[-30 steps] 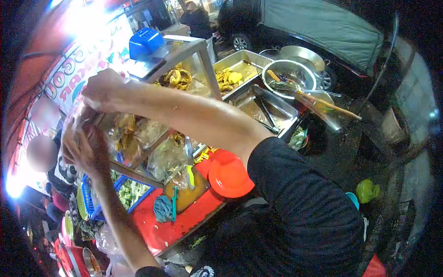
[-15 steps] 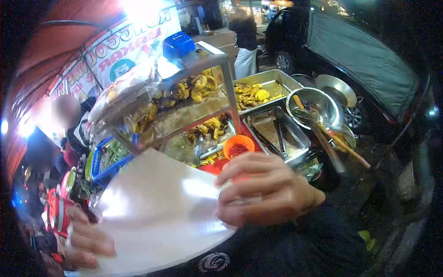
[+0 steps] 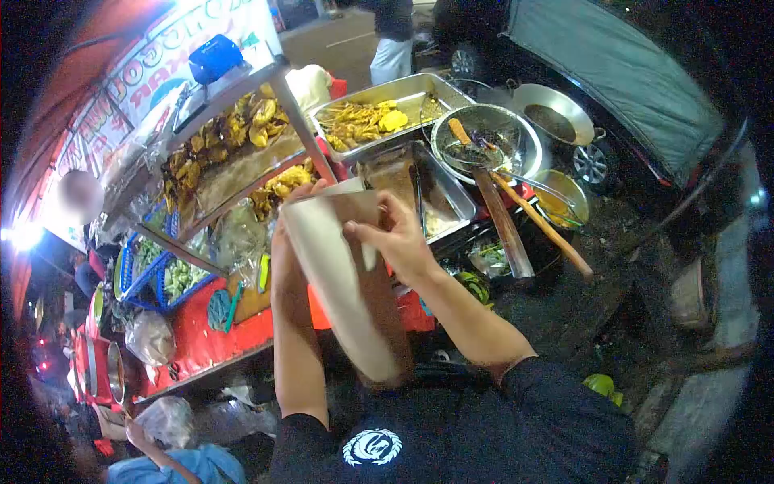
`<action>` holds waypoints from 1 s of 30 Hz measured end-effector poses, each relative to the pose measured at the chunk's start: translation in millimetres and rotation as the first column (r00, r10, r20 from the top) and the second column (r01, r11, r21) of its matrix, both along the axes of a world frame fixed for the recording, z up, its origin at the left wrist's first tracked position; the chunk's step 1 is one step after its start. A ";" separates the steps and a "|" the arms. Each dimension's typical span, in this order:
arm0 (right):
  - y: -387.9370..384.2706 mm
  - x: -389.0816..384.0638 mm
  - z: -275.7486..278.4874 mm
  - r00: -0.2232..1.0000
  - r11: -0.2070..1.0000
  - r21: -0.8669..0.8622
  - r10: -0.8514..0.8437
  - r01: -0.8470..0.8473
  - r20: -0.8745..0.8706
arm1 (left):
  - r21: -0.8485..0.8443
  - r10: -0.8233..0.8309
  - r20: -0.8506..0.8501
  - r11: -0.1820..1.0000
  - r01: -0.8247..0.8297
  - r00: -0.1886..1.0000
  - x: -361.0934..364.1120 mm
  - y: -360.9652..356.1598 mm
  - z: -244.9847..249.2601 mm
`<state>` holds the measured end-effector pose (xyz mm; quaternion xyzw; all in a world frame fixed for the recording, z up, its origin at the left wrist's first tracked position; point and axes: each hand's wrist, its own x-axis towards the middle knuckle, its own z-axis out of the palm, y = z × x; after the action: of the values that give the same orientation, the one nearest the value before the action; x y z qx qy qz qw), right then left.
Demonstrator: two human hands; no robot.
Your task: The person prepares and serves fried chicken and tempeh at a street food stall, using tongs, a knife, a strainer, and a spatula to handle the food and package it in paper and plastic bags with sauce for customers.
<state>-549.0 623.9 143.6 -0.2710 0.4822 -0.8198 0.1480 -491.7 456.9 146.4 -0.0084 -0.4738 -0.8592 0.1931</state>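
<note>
A sheet of food wrapping paper, pale on one side and brown on the other, hangs curved and slightly blurred before my chest. My left hand grips it at the upper left, with most of the fingers hidden behind the sheet. At the upper right edge, my right hand pinches the paper between thumb and fingers. Just beyond both hands, yellow fried chicken lies on the lower shelf of the glass display case. Part of the red counter is covered by the paper and my arms.
Metal trays stand behind the case, one with yellow fried food. To the right are a steel bowl with long-handled tools across it, and a wok. A blue basket of greens sits left. A person stands beyond.
The paper has gone from spread wide and close to the camera to hanging narrow and curved. My hands have moved farther from the camera and closer together. The view has tilted down.
</note>
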 end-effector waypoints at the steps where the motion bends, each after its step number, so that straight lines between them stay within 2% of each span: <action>1: -0.5 -8.2 -7.2 0.997 0.998 0.017 -0.064 0.063 0.049 | 0.222 -0.012 -0.016 0.975 0.016 1.000 4.7 -4.4 -12.1; 3: -8.3 -24.2 -25.3 0.982 0.982 0.006 -0.188 0.188 -0.030 | 0.322 -0.066 -0.022 0.944 0.070 0.998 29.4 4.6 -40.3; 4: -9.6 -21.3 -17.7 0.991 0.991 -0.002 -0.135 0.135 0.025 | -0.096 -0.051 0.059 0.994 0.057 0.997 43.7 -8.2 -59.9; 5: -12.8 -26.2 -23.0 0.991 0.992 0.003 -0.128 0.128 0.032 | -0.494 -0.010 0.130 0.867 0.074 0.991 53.6 -22.4 -76.0; 7: -19.1 -46.3 -39.6 0.991 0.969 0.236 -0.039 0.068 -0.128 | -0.814 0.228 0.295 0.569 0.119 0.928 64.3 -15.9 -39.4; 8: -27.2 -66.7 -61.0 0.971 0.954 0.270 -0.067 0.130 -0.229 | -0.774 0.303 0.350 0.627 0.091 0.886 71.1 -22.4 -39.2; 9: -26.0 -88.9 -75.3 0.842 0.815 0.402 -0.182 0.418 -0.508 | -0.767 0.301 0.356 0.635 0.092 0.885 78.1 -29.6 -36.6; 10: -24.3 -113.1 -95.8 0.825 0.626 0.595 -0.147 0.505 -0.546 | -0.729 0.304 0.394 0.678 0.093 0.868 84.5 -37.1 -33.7; 11: -21.3 -141.1 -133.6 0.763 0.390 0.690 -0.053 0.610 -0.644 | -0.688 0.301 0.430 0.720 0.093 0.851 89.6 -45.1 -36.0; 12: -21.4 -146.3 -151.8 0.787 0.190 0.772 -0.005 0.607 -0.618 | -0.570 0.158 0.473 0.805 0.164 0.867 93.3 -54.6 -47.7; 13: -22.7 -148.4 -164.0 0.809 -0.018 0.809 0.029 0.588 -0.587 | -0.361 -0.048 0.514 0.893 0.268 0.856 96.5 -63.5 -58.2; 15: -29.1 -154.9 -184.8 0.834 -0.120 0.826 0.126 0.550 -0.537 | -0.119 -0.377 0.446 0.874 0.471 0.812 85.4 -68.2 -68.9; 17: -36.7 -165.6 -178.4 0.906 -0.127 0.897 0.051 0.423 -0.420 | -0.006 -0.570 0.358 0.791 0.612 0.740 69.3 -69.6 -99.0; 19: -43.5 -177.9 -134.6 0.927 -0.178 0.926 0.242 0.333 -0.287 | 0.078 -0.721 0.235 0.682 0.727 0.652 47.2 -72.4 -136.3; 20: -47.7 -186.8 -109.1 0.919 -0.180 0.912 0.216 0.370 -0.330 | 0.177 -0.784 0.143 0.621 0.764 0.604 38.1 -72.6 -159.0; 21: -42.7 -195.9 -74.2 0.849 -0.132 0.874 0.343 0.467 -0.402 | 0.148 -0.784 0.110 0.620 0.770 0.610 26.3 -69.8 -169.7; 22: -35.6 -208.3 -37.5 0.813 -0.104 0.870 0.422 0.483 -0.401 | 0.120 -0.784 0.077 0.620 0.775 0.615 14.6 -67.1 -180.8; 23: -33.2 -220.6 5.8 0.844 -0.192 0.878 0.425 0.438 -0.327 | 0.128 -0.797 0.065 0.603 0.787 0.600 2.0 -66.1 -180.0; 24: -13.0 -227.5 37.0 0.722 0.004 0.808 0.446 0.589 -0.529 | 0.080 -0.821 0.085 0.570 0.818 0.564 -11.9 -65.9 -175.8; 25: -2.7 -238.3 66.1 0.712 -0.051 0.758 0.389 0.650 -0.585 | 0.030 -0.841 0.108 0.536 0.844 0.531 -24.3 -66.1 -171.8; 26: 8.9 -255.6 91.6 0.796 -0.206 0.790 0.359 0.578 -0.488 | -0.098 -0.794 0.191 0.569 0.816 0.577 -34.7 -66.7 -169.1; 27: 22.7 -274.3 109.5 0.866 -0.350 0.800 0.310 0.487 -0.392 | -0.150 -0.720 0.032 0.682 0.716 0.693 -47.7 -60.7 -163.6; 28: 44.0 -294.7 111.1 0.840 -0.417 0.737 0.373 0.532 -0.395 | -0.011 -0.631 -0.028 0.776 0.631 0.775 -57.6 -51.3 -144.8; 29: 62.8 -311.1 106.2 0.810 -0.475 0.665 0.440 0.577 -0.388 | 0.117 -0.569 -0.033 0.814 0.569 0.822 -68.2 -53.4 -139.1; 30: 72.4 -318.8 103.7 0.852 -0.540 0.665 0.402 0.516 -0.334 | 0.237 -0.500 -0.037 0.837 0.493 0.865 -78.7 -55.5 -133.3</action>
<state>-867.8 696.2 247.2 -0.1604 0.9686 0.1533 0.1119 -570.3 401.5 13.1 -0.0965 -0.3510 -0.9304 -0.0428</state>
